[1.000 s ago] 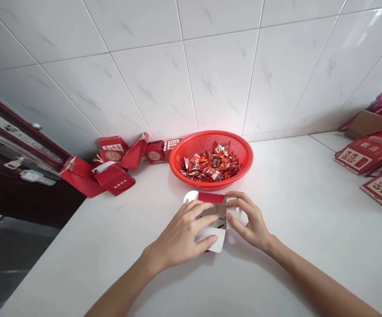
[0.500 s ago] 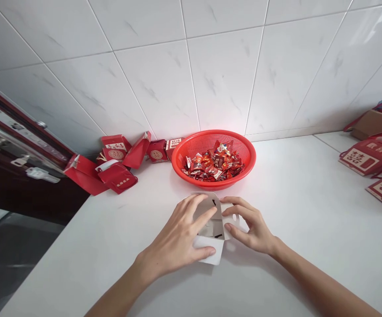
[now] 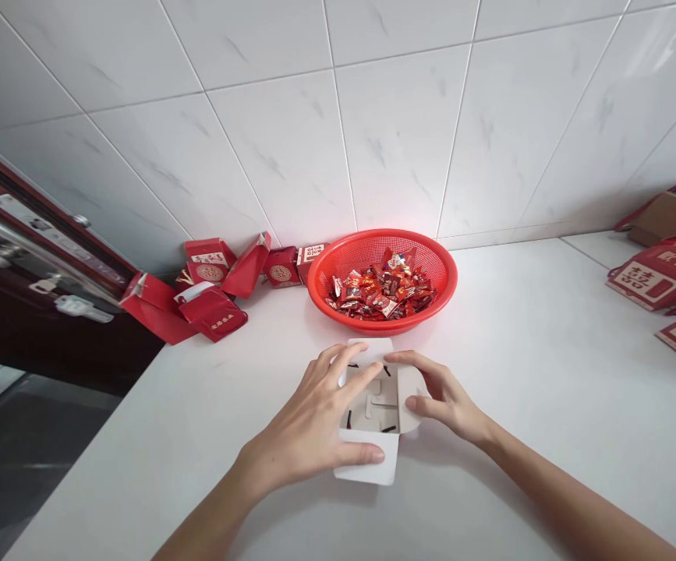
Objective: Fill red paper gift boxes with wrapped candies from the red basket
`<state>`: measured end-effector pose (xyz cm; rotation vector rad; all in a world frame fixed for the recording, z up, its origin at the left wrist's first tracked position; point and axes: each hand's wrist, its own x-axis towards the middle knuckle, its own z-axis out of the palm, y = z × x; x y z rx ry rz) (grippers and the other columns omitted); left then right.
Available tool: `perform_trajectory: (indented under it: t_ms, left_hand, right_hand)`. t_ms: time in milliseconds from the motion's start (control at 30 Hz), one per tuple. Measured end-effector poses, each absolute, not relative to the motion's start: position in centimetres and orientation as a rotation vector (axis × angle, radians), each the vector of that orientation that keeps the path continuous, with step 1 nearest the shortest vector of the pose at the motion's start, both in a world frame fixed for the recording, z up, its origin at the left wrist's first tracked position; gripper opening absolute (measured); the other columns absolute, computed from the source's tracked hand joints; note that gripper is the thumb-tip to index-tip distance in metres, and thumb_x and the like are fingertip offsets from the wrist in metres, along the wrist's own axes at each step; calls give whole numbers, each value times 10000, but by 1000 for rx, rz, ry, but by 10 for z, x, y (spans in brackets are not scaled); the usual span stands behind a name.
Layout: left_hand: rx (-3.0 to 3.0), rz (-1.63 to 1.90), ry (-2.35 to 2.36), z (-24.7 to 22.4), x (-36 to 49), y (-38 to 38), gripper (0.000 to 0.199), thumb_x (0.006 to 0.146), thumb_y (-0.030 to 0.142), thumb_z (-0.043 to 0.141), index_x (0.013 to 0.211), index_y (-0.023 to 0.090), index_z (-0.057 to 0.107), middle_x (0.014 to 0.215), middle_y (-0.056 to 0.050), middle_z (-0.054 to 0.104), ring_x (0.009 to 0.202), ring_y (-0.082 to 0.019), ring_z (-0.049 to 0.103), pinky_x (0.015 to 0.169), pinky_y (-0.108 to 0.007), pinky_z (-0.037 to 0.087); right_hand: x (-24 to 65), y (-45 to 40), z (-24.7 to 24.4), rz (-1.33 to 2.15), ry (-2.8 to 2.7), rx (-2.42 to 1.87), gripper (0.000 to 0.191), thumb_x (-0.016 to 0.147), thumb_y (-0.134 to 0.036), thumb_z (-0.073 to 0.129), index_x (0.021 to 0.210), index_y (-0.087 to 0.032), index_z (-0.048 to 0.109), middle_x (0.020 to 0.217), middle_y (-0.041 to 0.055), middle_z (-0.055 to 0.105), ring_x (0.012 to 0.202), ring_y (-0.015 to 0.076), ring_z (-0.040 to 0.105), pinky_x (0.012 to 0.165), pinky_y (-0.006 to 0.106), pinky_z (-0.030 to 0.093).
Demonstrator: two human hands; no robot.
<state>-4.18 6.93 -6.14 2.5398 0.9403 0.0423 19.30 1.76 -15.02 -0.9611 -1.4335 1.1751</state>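
A small paper gift box [image 3: 366, 425] stands on the white tabletop with its top open and its white flaps folded outward. Inside are pale walls, a slotted bottom and short dark cord ends. My left hand [image 3: 326, 413] spans the box from the left, thumb on the near flap and fingers over the opening toward the far flap. With my right hand [image 3: 446, 397] I hold the right flap, thumb on its face and index finger at the far corner. Just beyond stands a red plastic basket [image 3: 448, 292] of wrapped candies [image 3: 381, 292].
Several red gift boxes [image 3: 214, 312] lie at the left by the tiled wall [image 3: 396, 148]. More red boxes [image 3: 645, 276] and a brown carton [image 3: 668, 218] are at the right. A dark cabinet with keys [image 3: 83, 308] hanging from it borders the table's left side.
The box now sits flatter, its inside and bottom showing more fully. My right fingers have shifted on the right flap, which is folded farther out. The view has moved slightly.
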Motion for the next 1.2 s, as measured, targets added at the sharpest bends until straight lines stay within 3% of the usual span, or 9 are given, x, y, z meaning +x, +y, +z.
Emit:
perform_trajectory:
  t_ms: [167, 267, 433, 600, 767, 967, 1100, 1200]
  left_hand:
    - [2495, -59, 971, -58, -42, 74, 1015, 688, 599, 839, 1565, 352, 391, 1688, -115, 256, 1522, -450, 240, 1086, -611, 458]
    - [2554, -74, 977, -57, -35, 80, 947, 670, 612, 842, 1498, 318, 489, 1655, -140, 332, 1518, -476, 236, 1069, -628, 454]
    - [2668, 32, 964, -61, -19, 86, 797, 624, 614, 874, 1308, 272, 649, 1590, -147, 426, 1445, -444, 382, 1084, -603, 447]
    - [2765, 158, 991, -73, -15, 79, 737, 664, 660, 839, 1232, 212, 697, 1559, -202, 453, 1429, -455, 407, 1129, -673, 374]
    - [2819, 235, 907, -74, -25, 73, 656, 797, 669, 730, 1259, 205, 693, 1514, -205, 522, 1423, -442, 437, 1137, -733, 320]
    - [2758, 546, 798, -64, -33, 81, 368, 967, 503, 606, 1184, 235, 735, 1377, -118, 665, 1288, -306, 602, 1174, -562, 400]
    - [2623, 781, 769, -51, -29, 109, 268, 984, 375, 587, 1113, 220, 763, 1217, -86, 747, 1140, -245, 688, 1045, -422, 539]
    - [2504, 790, 882, -40, -18, 149, 274, 967, 353, 561, 1054, 212, 779, 1152, -65, 774, 1104, -241, 709, 1014, -385, 555]
  right_hand:
    - [190, 17, -149, 1300, -1350, -914, 554, 802, -354, 744, 1334, -275, 613, 1401, 79, 626, 1320, 312, 558, 1111, 482, 441]
    - [191, 18, -150, 1268, -1338, -930, 543, 823, -373, 734, 1344, -286, 609, 1392, 75, 638, 1327, 313, 562, 1115, 493, 449]
    - [192, 20, -151, 1124, -1311, -1016, 493, 882, -440, 695, 1341, -282, 606, 1403, 91, 636, 1295, 322, 595, 1045, 479, 519]
    - [199, 22, -152, 948, -1308, -995, 398, 955, -480, 616, 1313, -307, 638, 1389, 71, 645, 1302, 287, 590, 1111, 463, 474]
    - [210, 27, -156, 803, -1243, -1017, 339, 981, -483, 573, 1233, -289, 692, 1263, 81, 705, 1150, 270, 661, 1001, 439, 549]
    - [238, 41, -147, 339, -1239, -1199, 170, 956, -350, 637, 1086, -264, 705, 1059, 76, 742, 987, 261, 689, 888, 445, 576]
    - [252, 62, -134, -16, -1478, -1231, 139, 966, -279, 599, 1066, -267, 695, 1113, 89, 741, 1041, 280, 684, 911, 481, 554]
    - [252, 79, -133, -124, -1686, -1243, 125, 974, -281, 587, 1002, -265, 709, 1121, 96, 750, 1074, 298, 676, 935, 515, 531]
